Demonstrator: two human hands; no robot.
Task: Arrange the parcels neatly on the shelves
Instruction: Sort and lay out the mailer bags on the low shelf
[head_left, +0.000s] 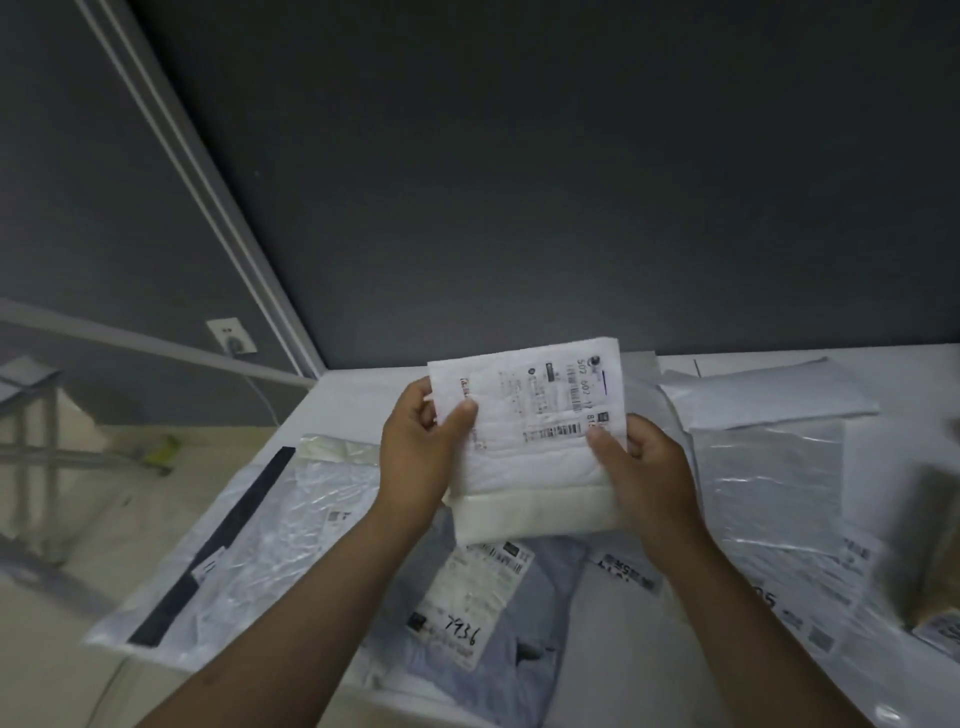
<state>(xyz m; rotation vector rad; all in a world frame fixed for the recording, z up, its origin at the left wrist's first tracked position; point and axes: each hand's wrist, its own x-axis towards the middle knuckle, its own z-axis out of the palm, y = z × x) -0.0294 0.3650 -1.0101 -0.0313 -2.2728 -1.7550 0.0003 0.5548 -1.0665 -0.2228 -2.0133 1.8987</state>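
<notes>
White padded parcel (540, 447) clamped between both hands' grip.

A dark grey wall (519, 182) fills the upper view, crossed by a pale diagonal trim strip (197, 171). A white wall socket (231, 336) sits low on the left, a cable (262, 392) dropping from it. Below lie a beige floor (78, 519) and a blurred grey metal frame (36, 441). The white tabletop (779, 691) runs along the wall.
</notes>
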